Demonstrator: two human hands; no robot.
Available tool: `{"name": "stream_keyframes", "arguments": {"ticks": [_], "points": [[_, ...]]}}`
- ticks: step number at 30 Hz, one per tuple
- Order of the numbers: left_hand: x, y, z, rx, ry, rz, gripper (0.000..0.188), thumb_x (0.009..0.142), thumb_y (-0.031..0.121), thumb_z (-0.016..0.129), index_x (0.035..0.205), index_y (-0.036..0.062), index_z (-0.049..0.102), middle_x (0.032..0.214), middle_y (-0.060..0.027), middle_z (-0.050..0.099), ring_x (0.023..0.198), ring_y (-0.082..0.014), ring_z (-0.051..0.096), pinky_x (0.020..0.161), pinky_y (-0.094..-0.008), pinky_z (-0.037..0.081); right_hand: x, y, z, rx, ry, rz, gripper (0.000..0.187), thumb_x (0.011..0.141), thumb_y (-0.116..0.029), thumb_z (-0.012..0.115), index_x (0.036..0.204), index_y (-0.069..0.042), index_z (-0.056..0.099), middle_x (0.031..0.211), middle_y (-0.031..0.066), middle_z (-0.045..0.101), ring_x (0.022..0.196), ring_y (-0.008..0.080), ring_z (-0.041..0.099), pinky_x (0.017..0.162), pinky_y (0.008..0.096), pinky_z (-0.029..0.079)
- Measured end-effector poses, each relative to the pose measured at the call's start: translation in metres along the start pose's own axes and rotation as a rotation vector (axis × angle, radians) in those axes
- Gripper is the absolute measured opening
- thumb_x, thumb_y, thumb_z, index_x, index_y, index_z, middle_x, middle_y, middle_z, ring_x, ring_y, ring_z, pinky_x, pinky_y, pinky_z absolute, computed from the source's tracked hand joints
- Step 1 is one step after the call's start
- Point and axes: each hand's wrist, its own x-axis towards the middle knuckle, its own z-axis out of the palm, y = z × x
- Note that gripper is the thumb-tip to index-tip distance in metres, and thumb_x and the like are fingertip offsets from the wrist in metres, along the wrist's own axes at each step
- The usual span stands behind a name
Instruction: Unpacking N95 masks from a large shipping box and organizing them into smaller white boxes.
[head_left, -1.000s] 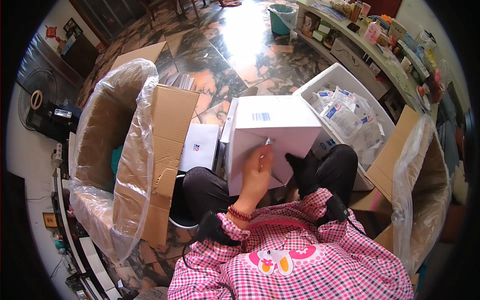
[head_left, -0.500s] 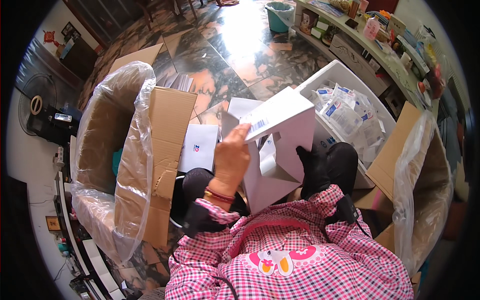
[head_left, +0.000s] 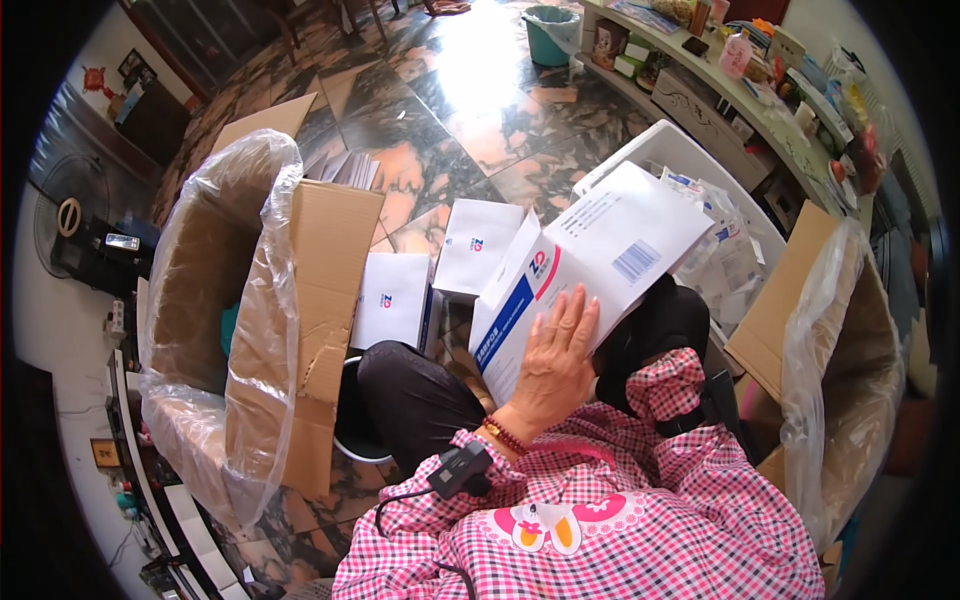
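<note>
A white cardboard box [head_left: 520, 315] with blue and red printing is tilted over my lap, its broad white flap [head_left: 625, 235] with a barcode spread toward the upper right. Flat against the printed side lies my left hand [head_left: 553, 352], bare, fingers stretched out. My right forearm [head_left: 665, 385] reaches in from the right; the right hand is hidden behind the box, its fingers out of sight. Two similar white boxes stand on the left: one [head_left: 390, 300] beside my knee, another [head_left: 478, 245] just beyond.
A white foam bin [head_left: 745, 205] holds several clear packets [head_left: 722, 255]. Cardboard cartons with plastic liners flank me, left [head_left: 330, 270] and right [head_left: 785, 310]. Flat cardboard pieces [head_left: 350, 168] stand behind the left carton. A dark bucket [head_left: 362, 425] sits by my left knee.
The white box has turned, so its printed side and barcode flap now face up. My left hand has moved from the flap's edge onto that side. The gloved right hand has gone out of sight.
</note>
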Motion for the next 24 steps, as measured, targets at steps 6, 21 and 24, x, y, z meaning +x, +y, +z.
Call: {"name": "stream_keyframes", "arguments": {"ticks": [6, 21, 24], "points": [[0.004, -0.031, 0.001, 0.138, 0.093, -0.001, 0.071, 0.081, -0.009, 0.052, 0.149, 0.0085, 0.043, 0.151, -0.0124, 0.047, 0.128, -0.0433, 0.054, 0.101, -0.0456, 0.049, 0.013, -0.064, 0.009, 0.422, -0.071, 0.173, 0.042, 0.094, -0.023, 0.067, 0.131, -0.006, 0.059, 0.121, 0.0118, 0.066, 0.108, 0.0253, 0.065, 0.092, 0.0378, 0.052], [0.035, -0.102, -0.042, 0.402, -0.017, 0.312, 0.053, 0.091, 0.012, 0.060, 0.143, 0.0225, 0.055, 0.145, -0.0006, 0.056, 0.127, -0.0257, 0.059, 0.101, -0.0385, 0.052, 0.037, -0.081, -0.088, 0.205, 0.157, 0.189, 0.050, 0.088, -0.020, 0.068, 0.132, -0.001, 0.054, 0.115, 0.0115, 0.066, 0.100, 0.0254, 0.065, 0.083, 0.0372, 0.053], [0.039, -0.121, -0.046, 0.393, -0.029, 0.325, 0.051, 0.090, 0.014, 0.062, 0.139, 0.0217, 0.058, 0.143, -0.0005, 0.057, 0.126, -0.0249, 0.059, 0.101, -0.0376, 0.053, 0.046, -0.069, -0.064, 0.125, 0.162, 0.238, 0.048, 0.088, -0.020, 0.068, 0.130, 0.000, 0.055, 0.114, 0.0119, 0.067, 0.095, 0.0236, 0.066, 0.078, 0.0341, 0.053]]}}
